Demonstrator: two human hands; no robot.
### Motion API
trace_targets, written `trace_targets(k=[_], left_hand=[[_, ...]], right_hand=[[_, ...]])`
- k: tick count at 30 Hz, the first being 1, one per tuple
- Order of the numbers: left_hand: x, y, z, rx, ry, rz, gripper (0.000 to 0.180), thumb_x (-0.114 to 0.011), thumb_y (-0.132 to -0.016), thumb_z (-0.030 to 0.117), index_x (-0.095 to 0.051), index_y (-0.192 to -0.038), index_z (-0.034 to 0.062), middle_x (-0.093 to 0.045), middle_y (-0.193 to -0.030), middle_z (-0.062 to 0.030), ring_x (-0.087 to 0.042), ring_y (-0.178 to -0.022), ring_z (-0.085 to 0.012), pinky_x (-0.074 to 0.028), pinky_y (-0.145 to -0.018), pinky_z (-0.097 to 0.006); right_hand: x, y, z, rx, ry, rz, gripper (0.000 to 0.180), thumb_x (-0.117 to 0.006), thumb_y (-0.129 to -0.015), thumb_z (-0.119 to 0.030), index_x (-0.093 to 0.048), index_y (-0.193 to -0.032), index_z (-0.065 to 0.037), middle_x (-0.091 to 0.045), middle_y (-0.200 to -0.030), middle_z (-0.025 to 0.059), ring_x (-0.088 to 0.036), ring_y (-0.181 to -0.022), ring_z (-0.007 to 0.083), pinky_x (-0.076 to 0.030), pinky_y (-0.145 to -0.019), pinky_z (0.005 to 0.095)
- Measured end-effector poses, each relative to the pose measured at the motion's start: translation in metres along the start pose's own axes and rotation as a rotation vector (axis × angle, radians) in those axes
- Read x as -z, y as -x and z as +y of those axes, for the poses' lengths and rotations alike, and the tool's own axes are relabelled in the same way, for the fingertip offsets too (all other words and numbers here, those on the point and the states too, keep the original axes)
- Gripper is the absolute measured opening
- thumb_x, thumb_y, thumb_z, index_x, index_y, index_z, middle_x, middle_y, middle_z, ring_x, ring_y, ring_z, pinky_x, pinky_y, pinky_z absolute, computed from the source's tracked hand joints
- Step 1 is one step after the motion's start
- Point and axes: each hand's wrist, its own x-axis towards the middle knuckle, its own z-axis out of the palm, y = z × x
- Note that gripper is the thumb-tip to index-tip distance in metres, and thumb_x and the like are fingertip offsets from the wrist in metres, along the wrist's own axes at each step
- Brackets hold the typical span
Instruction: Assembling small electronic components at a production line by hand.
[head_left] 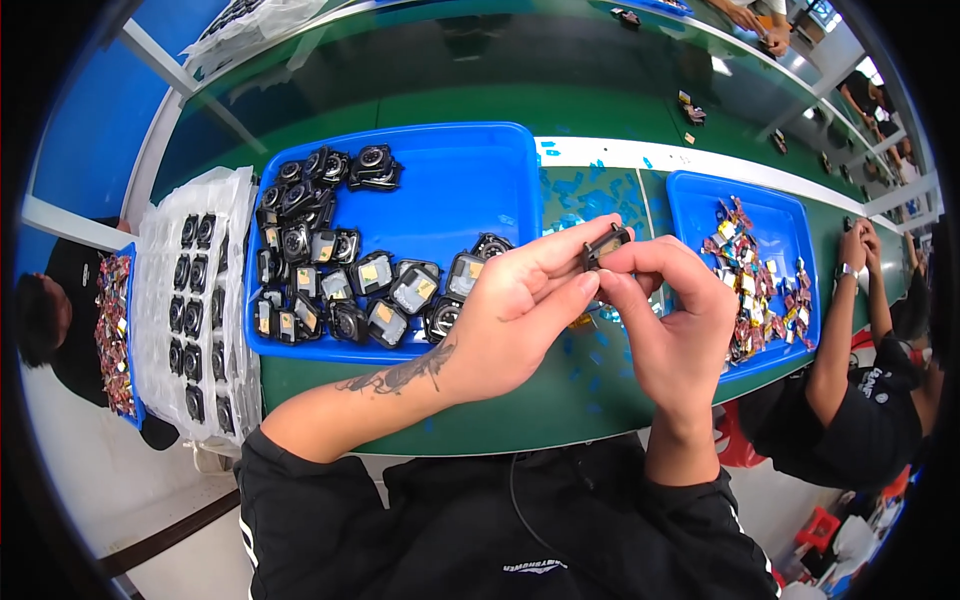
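Note:
My left hand holds a small black watch case between its fingers and thumb, tilted up above the bench. At the case's lower edge, my right hand pinches thumb and forefinger together. What lies between those two fingertips is hidden. Behind my left wrist stands a large blue tray with many black watch cases, some showing round backs and others flat grey faces. On the green bench beyond my hands lie scattered bits of blue film.
Right of my hands, a smaller blue tray holds a heap of reddish and yellow small parts. White plastic trays with black watch cases stand at the left. A white strip crosses the bench. Co-workers sit nearby.

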Motion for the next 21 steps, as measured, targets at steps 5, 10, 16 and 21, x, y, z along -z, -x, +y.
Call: trace_targets(k=[5,10,16,21], left_hand=[[-0.001,0.000,0.000,0.000,-0.024,-0.014,0.047,-0.045,-0.099,0.000,-0.034,-0.144,-0.0096,-0.051,-0.138,-0.0174,-0.053,-0.123,-0.0203,-0.040,-0.106,-0.033],[0.000,0.002,0.000,0.016,-0.005,-0.075,0.047,-0.043,-0.100,0.002,-0.032,-0.145,-0.0081,-0.048,-0.142,-0.0161,-0.050,-0.127,-0.0190,-0.038,-0.107,-0.032],[0.002,0.003,-0.009,0.026,0.092,-0.077,0.046,-0.041,-0.101,0.001,-0.033,-0.146,-0.0054,-0.046,-0.145,-0.0136,-0.047,-0.129,-0.0176,-0.038,-0.108,-0.032],[0.002,0.000,-0.008,-0.052,-0.015,-0.088,0.048,-0.040,-0.103,0.007,-0.028,-0.146,-0.0086,-0.041,-0.147,-0.0199,-0.044,-0.134,-0.0275,-0.035,-0.113,-0.039]], right_hand=[[0.003,-0.002,-0.006,-0.030,0.039,-0.045,0.012,-0.074,-0.074,0.003,-0.068,-0.083,-0.003,-0.064,-0.074,0.0036,-0.052,-0.059,0.0129,-0.043,-0.058,0.0264],[0.001,0.003,-0.004,0.042,0.131,0.022,0.015,-0.075,-0.071,0.001,-0.065,-0.077,-0.008,-0.062,-0.070,-0.0004,-0.052,-0.060,0.0155,-0.042,-0.066,0.0295],[-0.001,0.005,-0.001,0.095,0.172,0.058,0.018,-0.076,-0.071,0.000,-0.064,-0.079,-0.011,-0.062,-0.070,-0.0016,-0.051,-0.059,0.0157,-0.044,-0.075,0.0369],[-0.001,0.010,-0.001,0.128,0.256,0.103,0.019,-0.076,-0.073,-0.001,-0.066,-0.085,-0.010,-0.064,-0.074,-0.0006,-0.058,-0.065,0.0170,-0.046,-0.088,0.0431]])
